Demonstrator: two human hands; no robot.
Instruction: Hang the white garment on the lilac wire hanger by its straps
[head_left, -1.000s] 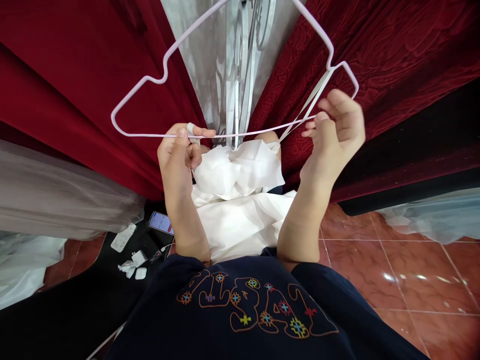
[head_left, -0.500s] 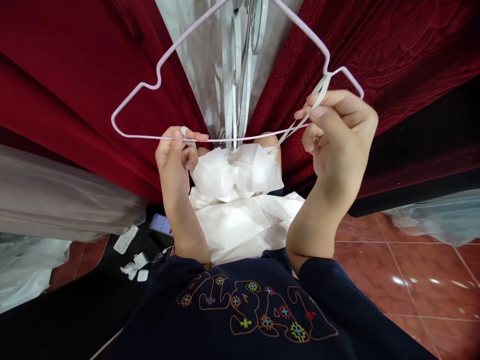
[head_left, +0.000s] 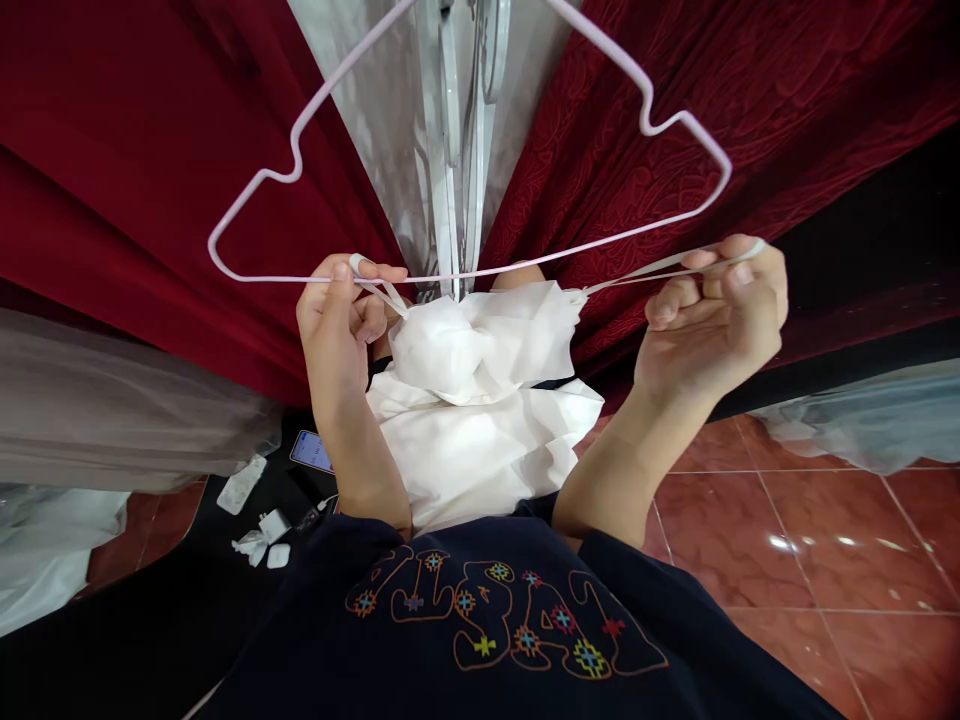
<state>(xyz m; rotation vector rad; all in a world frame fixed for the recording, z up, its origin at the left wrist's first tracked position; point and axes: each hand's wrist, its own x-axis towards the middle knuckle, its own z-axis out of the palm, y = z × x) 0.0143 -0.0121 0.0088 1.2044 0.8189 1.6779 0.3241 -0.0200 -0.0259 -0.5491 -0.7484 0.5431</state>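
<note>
A white garment point(head_left: 480, 400) with thin straps lies over my lap. My left hand point(head_left: 341, 310) is closed, pinching the lower bar of the lilac hanger point(head_left: 555, 258). A loop of the garment's left strap point(head_left: 386, 293) passes over a finger of that hand. Out to the right, my right hand point(head_left: 712, 320) has its fingers closed on the right strap point(head_left: 637, 275), which is pulled taut below the hanger's right end and apart from its notch. The hanger's top runs out of view.
Red drapes point(head_left: 135, 180) hang on both sides, with white metal bars point(head_left: 454, 150) between them. On a black surface point(head_left: 97, 640) at left are a phone point(head_left: 311, 450), a charger plug point(head_left: 274, 525) and a small white case point(head_left: 278, 556). Red tiles point(head_left: 825, 510) cover the floor at right.
My right hand has moved right and down with the right strap, which has come away from the hanger's right notch. My left hand still grips the hanger, shifted slightly left.
</note>
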